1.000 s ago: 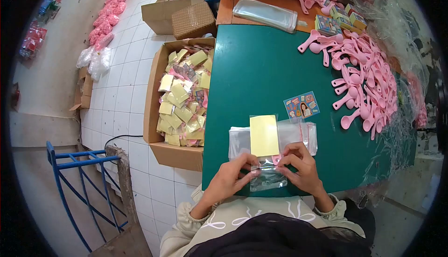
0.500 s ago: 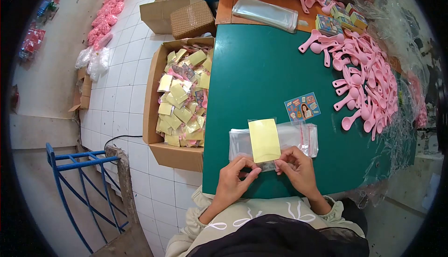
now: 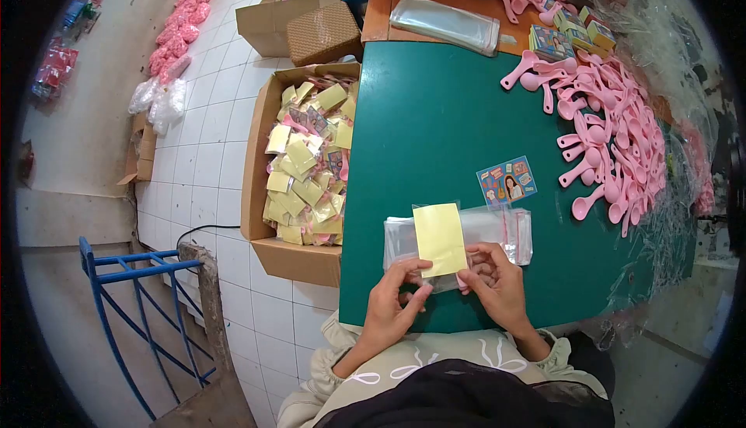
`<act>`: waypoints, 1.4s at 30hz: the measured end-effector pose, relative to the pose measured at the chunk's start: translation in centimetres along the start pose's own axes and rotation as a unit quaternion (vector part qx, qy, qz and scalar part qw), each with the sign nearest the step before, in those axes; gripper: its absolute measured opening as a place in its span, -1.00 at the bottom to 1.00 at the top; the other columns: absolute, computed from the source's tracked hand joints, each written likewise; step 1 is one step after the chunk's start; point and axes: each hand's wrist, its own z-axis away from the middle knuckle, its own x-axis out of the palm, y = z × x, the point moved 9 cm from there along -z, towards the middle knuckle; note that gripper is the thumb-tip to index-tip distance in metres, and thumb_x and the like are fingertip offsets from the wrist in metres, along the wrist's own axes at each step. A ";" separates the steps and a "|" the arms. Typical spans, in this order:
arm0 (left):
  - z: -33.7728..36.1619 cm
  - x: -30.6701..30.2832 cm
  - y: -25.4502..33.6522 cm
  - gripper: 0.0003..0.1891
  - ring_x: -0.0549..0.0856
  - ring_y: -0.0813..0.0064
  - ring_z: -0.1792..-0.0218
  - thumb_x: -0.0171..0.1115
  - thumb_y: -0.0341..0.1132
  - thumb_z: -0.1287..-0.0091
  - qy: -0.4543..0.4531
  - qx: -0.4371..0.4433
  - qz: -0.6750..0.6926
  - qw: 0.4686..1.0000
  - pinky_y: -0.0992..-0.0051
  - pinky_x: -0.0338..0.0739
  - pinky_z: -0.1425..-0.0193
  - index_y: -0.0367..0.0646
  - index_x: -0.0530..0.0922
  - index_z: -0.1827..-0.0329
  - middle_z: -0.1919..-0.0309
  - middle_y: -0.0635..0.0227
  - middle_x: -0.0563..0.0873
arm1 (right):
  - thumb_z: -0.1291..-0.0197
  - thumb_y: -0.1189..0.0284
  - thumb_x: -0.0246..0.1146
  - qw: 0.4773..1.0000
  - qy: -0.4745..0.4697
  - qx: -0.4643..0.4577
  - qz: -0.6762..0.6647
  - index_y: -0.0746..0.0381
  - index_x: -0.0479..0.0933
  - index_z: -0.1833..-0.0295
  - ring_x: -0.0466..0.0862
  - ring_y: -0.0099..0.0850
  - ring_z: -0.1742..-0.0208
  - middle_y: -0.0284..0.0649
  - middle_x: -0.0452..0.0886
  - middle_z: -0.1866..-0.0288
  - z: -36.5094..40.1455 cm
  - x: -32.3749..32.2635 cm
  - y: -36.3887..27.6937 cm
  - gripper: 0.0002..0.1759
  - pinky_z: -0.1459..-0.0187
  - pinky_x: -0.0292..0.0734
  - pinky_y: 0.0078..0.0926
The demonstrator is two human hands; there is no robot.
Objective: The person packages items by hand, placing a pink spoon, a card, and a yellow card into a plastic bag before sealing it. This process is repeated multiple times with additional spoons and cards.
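Note:
A pale yellow card (image 3: 440,238) in a clear sleeve lies over a stack of clear plastic bags (image 3: 496,230) at the near side of the green table. My left hand (image 3: 398,296) touches the card's lower left corner with a fingertip, its thumb apart from the fingers. At the lower right corner, my right hand (image 3: 496,284) pinches the sleeve, with a bit of pink showing at the fingertips. Just beyond the bags lies a blue illustrated card (image 3: 507,182).
Pink spoons (image 3: 614,137) are heaped on the green table (image 3: 443,117) at the right. An open carton (image 3: 291,261) of packed yellow cards stands left of the table. More clear bags (image 3: 444,24) and card stacks (image 3: 552,42) lie at the back.
The yellow card sits slightly lower. My left fingertips have moved up onto its lower left corner, and the left thumb has dropped a little. My right hand still pinches the other corner.

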 end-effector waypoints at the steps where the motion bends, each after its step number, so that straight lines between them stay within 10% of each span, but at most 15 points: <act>1: 0.0 -0.1 0.5 -0.64 0.52 0.67 0.18 0.19 -0.60 -0.23 -0.006 -0.005 0.003 1.000 0.75 0.54 0.38 -0.24 0.44 -0.10 -0.02 0.34 0.49 | -0.19 0.63 0.21 1.000 -0.007 0.007 0.005 0.39 0.40 0.00 0.61 -0.58 0.34 -0.17 0.57 0.24 0.1 0.0 -0.1 -0.73 0.38 0.56 -0.68; 4: 0.3 -2.3 2.9 -0.57 0.53 0.68 0.20 0.19 -0.58 -0.23 0.018 0.016 0.002 1.000 0.75 0.53 0.42 -0.21 0.43 -0.19 -0.03 0.35 0.50 | -0.16 0.64 0.19 0.977 0.003 -0.076 0.199 0.36 0.44 0.01 0.63 -0.45 0.30 -0.15 0.57 0.21 -0.1 -2.0 -3.1 -0.74 0.32 0.55 -0.55; 11: -0.7 -18.8 5.6 -0.55 0.62 0.55 0.24 0.22 -0.46 -0.25 0.253 0.067 -0.172 0.950 0.60 0.55 0.23 -0.23 0.42 -0.23 0.03 0.29 0.61 | 0.05 0.75 0.09 0.747 0.197 -0.174 0.611 0.26 0.50 0.02 0.49 -0.14 -0.06 -0.09 0.52 0.03 -0.9 -16.3 -7.8 -0.59 -0.10 0.34 -0.25; 14: -0.9 -21.3 5.4 -0.56 0.63 0.27 0.09 0.20 -0.38 -0.28 0.304 0.032 -0.482 0.821 0.38 0.51 0.00 -0.28 0.41 -0.22 -0.04 0.15 0.59 | 0.08 0.74 0.12 0.737 0.157 -0.195 0.627 0.25 0.50 0.03 0.47 -0.16 -0.07 -0.13 0.51 0.03 -1.1 -16.6 -6.7 -0.58 -0.14 0.30 -0.25; 21: -5.0 -9.0 10.8 -0.61 0.57 0.14 -0.07 0.26 -0.30 -0.23 0.085 0.196 -0.379 0.900 0.32 0.43 -0.15 -0.27 0.48 -0.09 -0.03 0.09 0.58 | -0.05 0.69 0.15 0.707 0.169 -0.211 0.653 0.26 0.52 -0.01 0.51 -0.23 0.09 -0.13 0.53 0.08 -0.3 -16.3 -6.5 -0.65 0.03 0.38 -0.32; 24: -5.7 -0.9 9.6 -0.63 0.59 0.16 0.00 0.31 -0.23 -0.18 -0.078 0.249 -0.399 0.879 0.32 0.49 -0.05 -0.23 0.52 0.02 0.00 0.15 0.58 | -0.22 0.59 0.11 0.808 0.263 -0.226 0.476 0.29 0.49 -0.08 0.52 -0.30 0.28 -0.12 0.53 0.14 0.8 -17.0 -7.1 -0.71 0.23 0.41 -0.41; 30: -9.2 5.6 6.7 -0.71 0.57 0.24 0.17 0.33 -0.21 -0.15 -0.073 0.304 -0.437 0.843 0.34 0.42 0.07 -0.13 0.55 0.12 0.13 0.19 0.54 | -0.25 0.53 0.10 0.939 0.120 -0.115 0.300 0.32 0.40 -0.21 0.49 -0.35 0.37 -0.10 0.48 0.21 -0.3 -11.4 -7.0 -0.60 0.27 0.42 -0.52; 33: -9.5 5.8 5.6 -0.73 0.57 0.32 0.22 0.33 -0.24 -0.15 -0.084 0.297 -0.418 0.854 0.40 0.35 0.07 -0.11 0.54 0.14 0.20 0.29 0.55 | -0.23 0.56 0.09 0.912 0.020 -0.201 0.357 0.34 0.35 -0.26 0.49 -0.41 0.35 -0.10 0.49 0.17 -0.4 -8.8 -7.5 -0.55 0.25 0.42 -0.57; 38: -9.9 5.0 5.7 -0.79 0.63 0.45 0.28 0.31 -0.30 -0.17 -0.086 0.308 -0.329 0.889 0.40 0.34 0.03 -0.08 0.53 0.17 0.36 0.46 0.64 | -0.12 0.63 0.25 0.954 0.184 -0.159 0.175 0.35 0.48 0.11 0.51 -0.57 0.25 -0.29 0.55 0.27 -0.8 -10.7 -6.9 -0.80 0.18 0.43 -0.67; 42: -10.0 4.5 5.7 -0.84 0.67 0.43 0.33 0.29 -0.34 -0.20 -0.085 0.295 -0.258 0.916 0.33 0.35 -0.07 -0.09 0.48 0.24 0.38 0.44 0.68 | -0.13 0.61 0.24 0.978 0.100 -0.138 0.120 0.35 0.49 0.20 0.48 -0.59 0.31 -0.31 0.53 0.30 -1.1 -9.9 -6.6 -0.88 0.23 0.41 -0.67</act>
